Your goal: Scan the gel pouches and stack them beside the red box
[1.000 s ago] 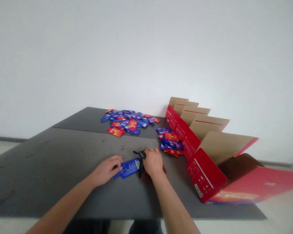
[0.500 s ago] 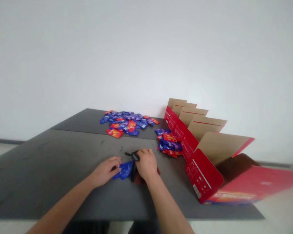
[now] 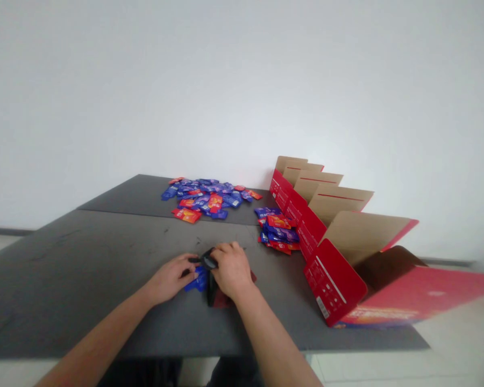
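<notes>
Flat and steady

The left hand rests curled on the blue packet, grip unclear; the right hand clasps a dark tool at its right end. Pressing the packet flat against the counter should help.

Soft diffuse light, blurred edges

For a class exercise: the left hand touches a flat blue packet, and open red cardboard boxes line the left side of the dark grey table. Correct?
Wrong side: in the head view, open red cardboard boxes line the right side of the dark grey table. The left hand touches the blue packet.
</notes>
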Motion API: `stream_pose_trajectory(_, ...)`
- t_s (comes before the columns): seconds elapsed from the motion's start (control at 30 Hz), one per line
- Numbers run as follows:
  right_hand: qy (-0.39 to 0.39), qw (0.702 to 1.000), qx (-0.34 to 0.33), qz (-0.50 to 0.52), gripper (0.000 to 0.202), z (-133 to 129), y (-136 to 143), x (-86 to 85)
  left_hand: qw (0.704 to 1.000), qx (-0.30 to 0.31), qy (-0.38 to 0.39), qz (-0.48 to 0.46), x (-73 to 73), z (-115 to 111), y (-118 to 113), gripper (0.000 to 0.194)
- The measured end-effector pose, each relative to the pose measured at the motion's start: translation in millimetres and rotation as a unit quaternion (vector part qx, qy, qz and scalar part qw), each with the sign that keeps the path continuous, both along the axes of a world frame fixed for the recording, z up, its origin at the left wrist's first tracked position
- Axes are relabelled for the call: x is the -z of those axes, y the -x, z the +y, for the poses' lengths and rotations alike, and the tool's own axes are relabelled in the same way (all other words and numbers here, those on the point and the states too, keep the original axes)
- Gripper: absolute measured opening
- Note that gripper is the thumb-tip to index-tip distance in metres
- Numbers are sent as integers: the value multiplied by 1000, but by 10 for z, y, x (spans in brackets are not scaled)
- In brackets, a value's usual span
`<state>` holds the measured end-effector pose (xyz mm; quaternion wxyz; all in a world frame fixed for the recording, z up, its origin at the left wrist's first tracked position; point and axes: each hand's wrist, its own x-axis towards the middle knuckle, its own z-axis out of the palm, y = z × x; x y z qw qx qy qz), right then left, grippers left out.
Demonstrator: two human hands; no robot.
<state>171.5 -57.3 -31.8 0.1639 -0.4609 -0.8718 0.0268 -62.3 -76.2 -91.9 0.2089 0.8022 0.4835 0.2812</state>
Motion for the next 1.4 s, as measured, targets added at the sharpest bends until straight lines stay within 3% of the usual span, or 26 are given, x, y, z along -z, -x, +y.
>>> stream_pose_trajectory(0.07,15,999,-41,-3,19,-51,86,95,1000,0,4,2,-18,-4,-6,14)
stream_pose_trajectory(0.1,29,999,-30,-7,19,-38,84,140,1000,0,4,1,-23,-7,-7,14)
stream_pose_trajectory(0.2,56,996,61,-16,20,127,-75,192,1000,3,4,-9,-14,-14,3,21)
stream_pose_trajectory(0.33,47,991,125,-22,19,297,-261,57,1000,11,2,-20,20,-7,23,24)
stream_pose_trajectory(0.43,30,997,68,-7,19,174,-130,15,1000,7,-4,-11,21,4,16,23)
stream_pose_trajectory(0.5,21,1000,-4,9,20,47,-2,79,1000,6,-6,-4,8,6,4,19)
stream_pose_trajectory(0.57,24,999,-33,18,19,-22,47,172,1000,4,-6,-1,-2,6,-5,14)
stream_pose_trajectory(0.67,47,997,64,1,19,63,-83,239,1000,5,-7,-9,7,4,1,18)
stream_pose_trajectory(0.73,52,990,132,-12,20,181,-218,190,1000,10,-9,-17,28,6,15,22)
stream_pose_trajectory(0.8,45,986,158,-18,22,247,-283,87,1000,11,-8,-21,46,11,26,22)
stream_pose_trajectory(0.87,28,990,141,-11,21,209,-221,-9,1000,9,-9,-20,47,13,25,23)
stream_pose_trajectory(0.93,2,997,79,8,21,87,-59,-42,1000,6,-9,-12,27,7,14,24)
stream_pose_trajectory(1.0,-18,1000,1,19,19,-40,106,-1,1000,2,-6,-6,-4,-3,0,20)
stream_pose_trajectory(1.07,-6,1000,-26,9,20,-91,168,82,1000,-2,0,-2,-29,-11,-8,17)
stream_pose_trajectory(1.17,39,997,65,-16,21,34,1,168,1000,1,0,-4,-29,-15,0,20)
stream_pose_trajectory(1.27,45,987,153,-23,23,220,-254,115,1000,13,4,-14,-5,-12,18,24)
stream_pose_trajectory(1.33,36,986,162,-21,22,236,-296,40,1000,17,5,-21,5,-9,22,23)
stream_pose_trajectory(1.4,19,993,119,-4,22,143,-198,1,1000,16,4,-20,4,-7,18,23)
